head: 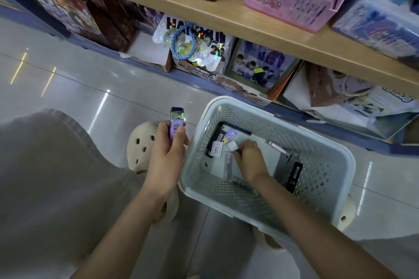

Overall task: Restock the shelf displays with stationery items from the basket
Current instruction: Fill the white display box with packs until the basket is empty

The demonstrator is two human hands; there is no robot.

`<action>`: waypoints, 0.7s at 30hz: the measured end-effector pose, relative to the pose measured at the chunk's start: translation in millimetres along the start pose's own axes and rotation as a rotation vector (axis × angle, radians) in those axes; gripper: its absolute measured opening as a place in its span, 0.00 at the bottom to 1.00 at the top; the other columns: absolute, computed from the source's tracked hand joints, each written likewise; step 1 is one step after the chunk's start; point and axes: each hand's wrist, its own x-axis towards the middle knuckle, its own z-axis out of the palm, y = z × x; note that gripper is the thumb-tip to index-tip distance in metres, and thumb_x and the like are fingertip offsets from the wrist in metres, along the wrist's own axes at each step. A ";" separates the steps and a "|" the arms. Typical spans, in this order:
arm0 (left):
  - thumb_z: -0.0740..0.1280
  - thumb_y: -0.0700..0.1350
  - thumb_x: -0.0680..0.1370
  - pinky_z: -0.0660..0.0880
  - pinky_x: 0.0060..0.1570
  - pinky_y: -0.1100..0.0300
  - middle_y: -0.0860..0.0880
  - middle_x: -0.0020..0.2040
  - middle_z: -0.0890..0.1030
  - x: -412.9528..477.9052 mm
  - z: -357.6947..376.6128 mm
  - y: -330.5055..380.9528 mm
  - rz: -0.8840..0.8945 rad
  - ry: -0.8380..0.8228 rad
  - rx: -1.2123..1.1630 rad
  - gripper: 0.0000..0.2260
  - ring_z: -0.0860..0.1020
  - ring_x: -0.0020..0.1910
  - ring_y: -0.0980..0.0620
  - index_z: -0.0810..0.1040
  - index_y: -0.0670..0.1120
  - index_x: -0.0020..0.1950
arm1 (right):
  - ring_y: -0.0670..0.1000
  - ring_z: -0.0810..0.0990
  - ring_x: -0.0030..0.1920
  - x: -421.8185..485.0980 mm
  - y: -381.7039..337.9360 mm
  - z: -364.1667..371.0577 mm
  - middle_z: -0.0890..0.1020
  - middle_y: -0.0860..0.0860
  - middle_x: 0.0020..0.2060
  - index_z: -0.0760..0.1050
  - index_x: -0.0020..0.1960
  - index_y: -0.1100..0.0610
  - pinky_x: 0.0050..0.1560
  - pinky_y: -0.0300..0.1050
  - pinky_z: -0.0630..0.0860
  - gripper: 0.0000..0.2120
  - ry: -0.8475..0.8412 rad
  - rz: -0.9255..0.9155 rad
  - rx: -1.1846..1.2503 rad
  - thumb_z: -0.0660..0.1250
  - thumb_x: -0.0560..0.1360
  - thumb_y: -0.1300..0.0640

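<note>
Reaching into the pale green perforated plastic basket (322, 170) at my feet, my right hand (250, 162) pinches a small white block (233, 146) at the bottom, just beside a slim grey pack (228, 164). My left hand (166, 156) grips a slim purple rectangular pack (176, 124) upright, just outside the basket's left wall. I judge the best move is to lift the block straight up so it doesn't drag its neighbours, pass it beside the purple pack, then match both to their display boxes on the light wooden shelf (226, 13) above.
</note>
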 end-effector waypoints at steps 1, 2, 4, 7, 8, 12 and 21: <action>0.57 0.44 0.82 0.67 0.34 0.64 0.49 0.37 0.73 -1.0 0.8 0.1 0.007 -0.002 0.010 0.08 0.68 0.30 0.58 0.69 0.47 0.43 | 0.60 0.74 0.54 -2.1 -1.0 1.7 0.74 0.62 0.54 0.71 0.55 0.66 0.48 0.42 0.66 0.11 -0.019 0.039 0.067 0.62 0.79 0.58; 0.57 0.44 0.82 0.67 0.34 0.64 0.49 0.38 0.74 -1.8 1.1 0.3 0.015 -0.008 0.023 0.08 0.68 0.30 0.58 0.69 0.47 0.43 | 0.61 0.75 0.54 -4.6 -2.5 4.8 0.75 0.62 0.53 0.71 0.55 0.67 0.46 0.42 0.66 0.11 -0.039 0.072 0.123 0.63 0.79 0.59; 0.57 0.44 0.82 0.67 0.35 0.65 0.48 0.39 0.74 -2.9 1.4 0.5 0.021 -0.017 0.032 0.08 0.68 0.32 0.57 0.69 0.48 0.44 | 0.61 0.77 0.54 -9.6 -7.3 11.3 0.76 0.62 0.54 0.69 0.58 0.66 0.47 0.44 0.69 0.16 -0.060 0.117 0.190 0.67 0.76 0.57; 0.57 0.44 0.82 0.67 0.37 0.61 0.46 0.40 0.75 -3.9 0.3 0.1 0.020 -0.024 0.006 0.08 0.68 0.32 0.55 0.69 0.49 0.44 | 0.60 0.76 0.56 -10.8 -13.9 17.3 0.77 0.60 0.56 0.67 0.60 0.63 0.49 0.48 0.73 0.26 -0.068 0.153 0.162 0.74 0.70 0.54; 0.57 0.44 0.82 0.67 0.37 0.61 0.46 0.41 0.75 -4.1 -0.1 0.2 0.021 -0.024 0.003 0.07 0.68 0.32 0.55 0.69 0.49 0.44 | 0.60 0.76 0.56 -9.1 -15.3 18.5 0.77 0.60 0.56 0.67 0.61 0.63 0.49 0.48 0.73 0.27 -0.070 0.159 0.138 0.75 0.70 0.54; 0.57 0.44 0.82 0.67 0.36 0.61 0.46 0.40 0.75 -4.5 -3.3 0.0 0.027 -0.019 -0.006 0.07 0.68 0.31 0.55 0.70 0.49 0.44 | 0.59 0.75 0.57 -6.5 -18.5 15.9 0.75 0.61 0.57 0.70 0.60 0.65 0.53 0.46 0.69 0.18 -0.078 0.077 0.052 0.68 0.73 0.59; 0.57 0.45 0.82 0.68 0.38 0.61 0.47 0.40 0.75 -8.8 -1.1 -1.6 0.023 -0.034 0.008 0.08 0.68 0.33 0.55 0.69 0.50 0.43 | 0.55 0.72 0.51 -5.3 37.6 -33.0 0.73 0.62 0.49 0.71 0.52 0.65 0.46 0.40 0.62 0.06 -0.161 -0.038 0.065 0.58 0.80 0.62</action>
